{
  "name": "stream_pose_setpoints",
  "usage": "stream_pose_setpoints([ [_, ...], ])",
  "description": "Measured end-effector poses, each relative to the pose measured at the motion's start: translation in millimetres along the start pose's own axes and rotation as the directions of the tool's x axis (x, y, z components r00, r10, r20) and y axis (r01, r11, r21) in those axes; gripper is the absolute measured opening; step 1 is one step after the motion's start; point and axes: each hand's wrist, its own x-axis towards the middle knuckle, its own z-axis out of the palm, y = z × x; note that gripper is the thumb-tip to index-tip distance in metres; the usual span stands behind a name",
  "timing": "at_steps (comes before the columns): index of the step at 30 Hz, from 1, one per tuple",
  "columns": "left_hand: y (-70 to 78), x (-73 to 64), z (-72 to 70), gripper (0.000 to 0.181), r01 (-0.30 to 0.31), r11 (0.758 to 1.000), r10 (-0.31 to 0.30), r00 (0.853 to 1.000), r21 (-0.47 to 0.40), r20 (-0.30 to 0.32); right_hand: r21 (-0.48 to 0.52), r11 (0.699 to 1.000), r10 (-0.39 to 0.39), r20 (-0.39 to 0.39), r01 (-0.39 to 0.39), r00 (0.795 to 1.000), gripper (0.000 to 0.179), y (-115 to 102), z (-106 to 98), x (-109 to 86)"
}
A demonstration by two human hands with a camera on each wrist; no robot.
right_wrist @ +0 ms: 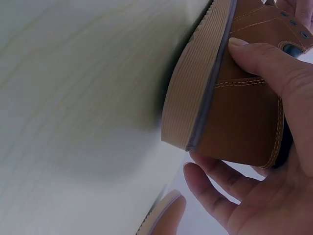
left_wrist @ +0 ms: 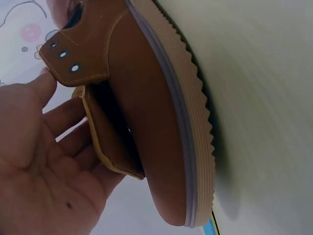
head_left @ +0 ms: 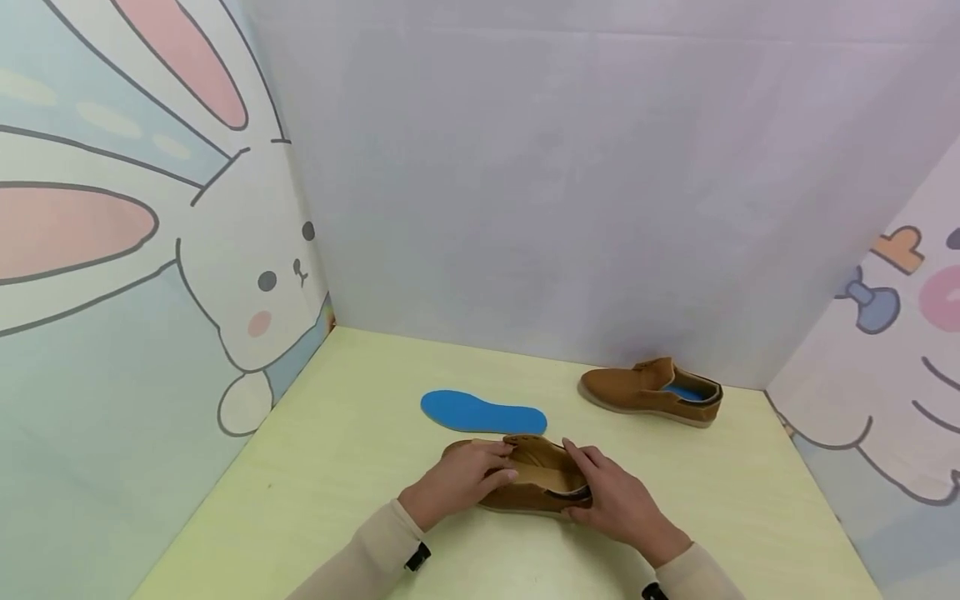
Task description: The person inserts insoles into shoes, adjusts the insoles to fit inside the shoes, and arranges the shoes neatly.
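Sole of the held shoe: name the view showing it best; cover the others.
Left wrist: the sole runs along much of the shoe, its ridges and jagged lower edge plain. Right wrist shows its rear end, cropped at the top. Head shows only a thin pale strip along the near side.

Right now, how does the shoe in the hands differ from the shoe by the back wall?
The near shoe is held by the left hand and right hand; the far shoe stands untouched. Inside, the near shoe shows tan, the far shoe blue. Both are brown and point left in the head view.
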Motion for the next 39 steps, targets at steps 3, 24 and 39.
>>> stream_pose_setpoints([
  [3,2.8,0.2,1.8,0.055,0.052,0.998,-0.051,0.998,-0.027,0.022,0.068,0.997,-0.052,0.081,0.047,0.995,0.099,2,-10,-0.1],
  [24,12.9,-8.6,13.6,0.087,0.148,0.989,-0.147,0.988,0.021,-0.035,-0.113,0.965,-0.234,0.04,0.237,0.971,0.068,-17,-15,33.2],
  [39,17.3,-7.1,15.4,0.09,0.18,0.984,-0.18,0.983,0.009,-0.042,-0.071,0.996,-0.036,0.153,0.048,0.988,0.044,-16,-14,54.0],
])
